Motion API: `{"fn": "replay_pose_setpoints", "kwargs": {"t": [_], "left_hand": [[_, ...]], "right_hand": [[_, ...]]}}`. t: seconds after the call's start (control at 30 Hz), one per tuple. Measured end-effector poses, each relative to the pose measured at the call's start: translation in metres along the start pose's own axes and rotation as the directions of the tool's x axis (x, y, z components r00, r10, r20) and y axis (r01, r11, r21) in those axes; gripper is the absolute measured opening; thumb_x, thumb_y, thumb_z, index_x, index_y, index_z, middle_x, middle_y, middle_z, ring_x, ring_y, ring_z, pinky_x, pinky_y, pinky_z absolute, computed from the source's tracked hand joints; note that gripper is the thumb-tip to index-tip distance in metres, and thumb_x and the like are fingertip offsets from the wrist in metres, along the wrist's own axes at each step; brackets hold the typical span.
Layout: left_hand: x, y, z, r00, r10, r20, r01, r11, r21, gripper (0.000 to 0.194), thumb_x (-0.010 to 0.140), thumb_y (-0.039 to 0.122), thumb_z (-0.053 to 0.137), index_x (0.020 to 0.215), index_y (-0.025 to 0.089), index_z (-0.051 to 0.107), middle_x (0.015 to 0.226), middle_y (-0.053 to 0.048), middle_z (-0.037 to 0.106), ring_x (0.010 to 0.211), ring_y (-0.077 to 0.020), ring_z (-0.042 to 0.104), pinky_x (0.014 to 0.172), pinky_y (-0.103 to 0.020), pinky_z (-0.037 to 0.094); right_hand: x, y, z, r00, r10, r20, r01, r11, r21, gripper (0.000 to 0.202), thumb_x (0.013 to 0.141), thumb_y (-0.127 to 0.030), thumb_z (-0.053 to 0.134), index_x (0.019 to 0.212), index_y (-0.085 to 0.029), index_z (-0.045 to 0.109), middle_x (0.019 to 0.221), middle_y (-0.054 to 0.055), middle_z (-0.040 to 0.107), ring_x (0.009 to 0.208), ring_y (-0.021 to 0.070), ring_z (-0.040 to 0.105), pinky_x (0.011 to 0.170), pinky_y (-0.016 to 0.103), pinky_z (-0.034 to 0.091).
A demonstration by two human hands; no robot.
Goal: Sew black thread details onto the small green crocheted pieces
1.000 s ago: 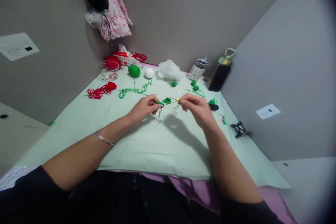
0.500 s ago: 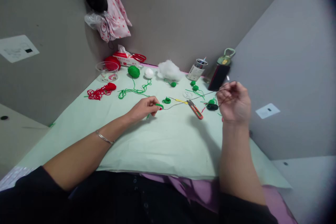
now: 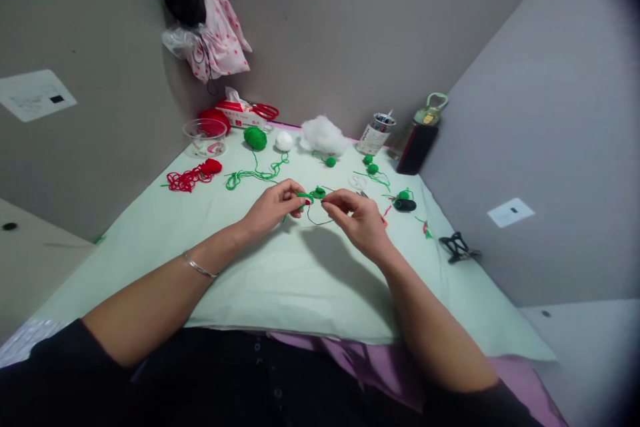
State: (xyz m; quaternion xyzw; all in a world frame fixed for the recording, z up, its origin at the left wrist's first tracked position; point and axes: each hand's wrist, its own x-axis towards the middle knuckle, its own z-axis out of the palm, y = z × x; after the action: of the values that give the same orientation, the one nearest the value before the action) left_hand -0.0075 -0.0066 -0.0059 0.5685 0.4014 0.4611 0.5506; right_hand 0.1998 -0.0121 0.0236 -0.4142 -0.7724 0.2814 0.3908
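Observation:
My left hand (image 3: pixel 274 208) pinches a small crocheted piece (image 3: pixel 307 199) in green, with some red and white, just above the table. A thin dark thread (image 3: pixel 316 223) hangs from the piece in a slack loop and runs to my right hand (image 3: pixel 356 219). The right thumb and forefinger are pressed together close to the piece; a needle at their tips is too small to make out. Behind the fingertips lies a little green crocheted coil (image 3: pixel 319 193). Orange-handled thread snips (image 3: pixel 363 193) lie largely hidden behind my right hand.
Green yarn (image 3: pixel 255 138), a white ball (image 3: pixel 283 141), fluffy stuffing (image 3: pixel 323 135) and a pen tin (image 3: pixel 376 135) line the back. Red yarn (image 3: pixel 193 177) is left. A phone (image 3: pixel 417 149) leans at a bottle (image 3: pixel 431 109). A black claw clip (image 3: pixel 457 247) lies right.
My right hand has come in from the far right, down to beside the piece. The dark thread, stretched long before, now sags in a short loop. My left hand stays put.

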Motion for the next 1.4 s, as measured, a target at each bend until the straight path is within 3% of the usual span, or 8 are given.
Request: {"fn": "replay_pose_setpoints", "kwargs": {"t": [0.1,0.23,1.07,1.4], "left_hand": [[0.0005,0.0007,0.0013,0.999,0.037,-0.005,-0.038,0.999,-0.008,0.026,0.082,0.037,0.071,0.093,0.017,0.058,0.075,0.001,0.062,0.074,-0.0134,0.060,0.072,-0.029,0.052],[0.0006,0.0003,0.0014,0.999,0.040,-0.006,-0.040,0.999,0.016,0.024,0.083,0.036,0.070,0.093,0.018,0.058,0.076,0.001,0.063,0.071,-0.0128,0.061,0.072,-0.029,0.052],[-0.0012,0.0041,0.0041,0.999,0.034,-0.026,-0.033,0.999,0.038,0.024,0.080,0.036,0.072,0.086,0.017,0.058,0.075,0.001,0.062,0.068,-0.0118,0.059,0.068,-0.028,0.051],[-0.0048,0.0038,0.0061,0.994,0.105,-0.002,-0.104,0.985,0.140,0.018,0.083,0.033,0.068,0.085,0.019,0.057,0.070,0.003,0.058,0.066,-0.0118,0.057,0.066,-0.026,0.046]], "right_hand": [[-0.0023,-0.0026,0.0033,1.000,-0.024,0.005,0.025,0.988,-0.152,0.011,0.089,-0.024,0.059,0.085,-0.018,0.068,0.060,-0.003,0.053,0.055,0.0100,0.043,0.056,0.025,0.034],[-0.0029,-0.0031,0.0033,0.999,-0.012,0.043,0.021,0.977,-0.211,0.011,0.088,-0.022,0.058,0.081,-0.019,0.066,0.058,-0.003,0.053,0.054,0.0103,0.042,0.055,0.025,0.031],[-0.0047,-0.0070,0.0058,0.999,0.007,0.046,0.003,0.973,-0.232,0.011,0.086,-0.019,0.055,0.078,-0.019,0.063,0.058,-0.003,0.052,0.053,0.0104,0.042,0.056,0.025,0.032],[-0.0056,-0.0034,0.0089,0.998,0.033,0.044,-0.020,0.967,-0.254,0.011,0.085,-0.019,0.055,0.077,-0.020,0.062,0.057,-0.004,0.050,0.052,0.0106,0.040,0.056,0.024,0.031]]}}
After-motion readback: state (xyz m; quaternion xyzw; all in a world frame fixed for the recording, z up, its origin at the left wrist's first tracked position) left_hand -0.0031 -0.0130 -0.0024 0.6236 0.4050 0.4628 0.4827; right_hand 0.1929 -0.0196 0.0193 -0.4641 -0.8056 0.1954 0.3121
